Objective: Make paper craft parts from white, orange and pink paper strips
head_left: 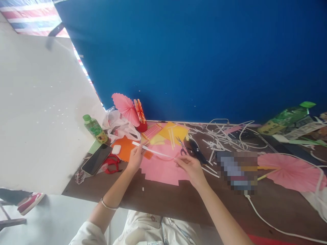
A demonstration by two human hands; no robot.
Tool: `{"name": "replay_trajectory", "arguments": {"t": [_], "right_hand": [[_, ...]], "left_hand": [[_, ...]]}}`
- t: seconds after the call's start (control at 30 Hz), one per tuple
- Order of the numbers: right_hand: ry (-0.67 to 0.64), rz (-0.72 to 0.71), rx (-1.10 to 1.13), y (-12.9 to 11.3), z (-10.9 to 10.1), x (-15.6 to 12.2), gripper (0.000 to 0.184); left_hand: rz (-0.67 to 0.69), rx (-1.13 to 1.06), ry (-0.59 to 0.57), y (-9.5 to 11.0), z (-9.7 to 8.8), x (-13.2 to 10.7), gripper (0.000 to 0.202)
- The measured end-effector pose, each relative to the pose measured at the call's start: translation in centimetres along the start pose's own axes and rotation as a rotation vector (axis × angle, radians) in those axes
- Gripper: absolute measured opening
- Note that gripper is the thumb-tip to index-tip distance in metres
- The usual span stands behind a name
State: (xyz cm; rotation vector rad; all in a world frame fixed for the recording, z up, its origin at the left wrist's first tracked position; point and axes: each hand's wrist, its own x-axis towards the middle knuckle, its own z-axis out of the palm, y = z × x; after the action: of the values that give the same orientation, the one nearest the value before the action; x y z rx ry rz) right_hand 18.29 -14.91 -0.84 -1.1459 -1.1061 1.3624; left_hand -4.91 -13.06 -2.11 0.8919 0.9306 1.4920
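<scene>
A thin white paper strip (pixel 156 151) stretches between my two hands, above the table. My left hand (pixel 136 158) pinches it near its left end. The fingers of my right hand (pixel 190 166) are closed at its right end. Below the strip lie stacked pink paper sheets (pixel 160 172) with stepped edges. Behind them are a yellow sheet (pixel 176 131) with narrow pale strips on it and a pleated pink paper piece (pixel 152 132). Scissors (pixel 182 147) rest with blades apart just beyond my right hand. Orange paper (pixel 124 144) is left of my left hand.
On the left lie a phone (pixel 97 159), red-handled pliers (pixel 112 164), a white case (pixel 116 149) and a green-capped bottle (pixel 95 129). Pink paper fans (pixel 126 107) stand behind. White strip scraps (pixel 227 136) and a cable (pixel 270 226) spread right, near another bottle (pixel 286 119).
</scene>
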Motion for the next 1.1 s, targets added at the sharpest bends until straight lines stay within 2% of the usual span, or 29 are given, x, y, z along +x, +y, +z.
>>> {"name": "replay_trajectory", "arguments": {"t": [0.1, 0.3, 0.53, 0.63, 0.7, 0.73, 0.77, 0.8, 0.87, 0.93, 0.97, 1.0, 1.1], "right_hand": [[-0.047, 0.056, -0.160, 0.0, -0.2, 0.3, 0.037], [-0.134, 0.074, -0.348, -0.5, -0.4, 0.6, 0.027], [-0.175, 0.047, -0.366, -1.2, 0.7, -0.1, 0.025], [-0.152, 0.013, -0.417, -1.7, -0.2, -0.6, 0.027], [-0.056, -0.006, -0.457, -1.9, -2.0, -1.1, 0.028], [0.007, -0.001, -0.447, -2.0, -3.0, -1.5, 0.030], [0.043, 0.008, -0.444, -2.0, -4.1, -1.8, 0.030], [0.057, 0.008, -0.450, -1.9, -5.0, -2.1, 0.030], [0.064, 0.016, -0.416, -1.7, -6.1, -2.7, 0.030], [0.077, 0.023, -0.354, -1.4, -6.2, -3.2, 0.031], [0.088, 0.027, -0.321, -1.3, -5.9, -3.4, 0.032], [0.108, 0.025, -0.293, -1.2, -5.5, -3.6, 0.032], [0.206, -0.009, -0.243, -1.2, -4.9, -4.2, 0.033]], "left_hand": [[0.009, 0.059, 0.002, -0.1, -0.6, 0.1, 0.035], [0.053, 0.097, 0.018, 0.0, -1.1, 0.0, 0.038], [0.039, -0.029, 0.091, 0.1, 0.3, -0.2, 0.034], [0.006, -0.134, 0.163, 2.1, -0.2, 0.5, 0.026], [0.072, -0.230, 0.354, 4.3, -1.5, 1.0, 0.022], [0.135, -0.236, 0.408, 5.5, -2.3, 1.1, 0.021], [0.190, -0.188, 0.392, 6.4, -3.0, 1.1, 0.020], [0.187, -0.069, 0.285, 7.1, -3.6, 0.9, 0.022], [0.088, 0.334, -0.011, 7.4, -4.2, 0.4, 0.029], [0.024, 0.877, -0.255, 6.4, -4.1, -0.1, 0.034], [0.021, 1.169, -0.335, 5.6, -4.0, -0.2, 0.033], [0.028, 1.462, -0.388, 4.7, -3.9, -0.3, 0.030], [0.032, 1.700, -0.378, 2.8, -3.9, -0.2, 0.024]]}}
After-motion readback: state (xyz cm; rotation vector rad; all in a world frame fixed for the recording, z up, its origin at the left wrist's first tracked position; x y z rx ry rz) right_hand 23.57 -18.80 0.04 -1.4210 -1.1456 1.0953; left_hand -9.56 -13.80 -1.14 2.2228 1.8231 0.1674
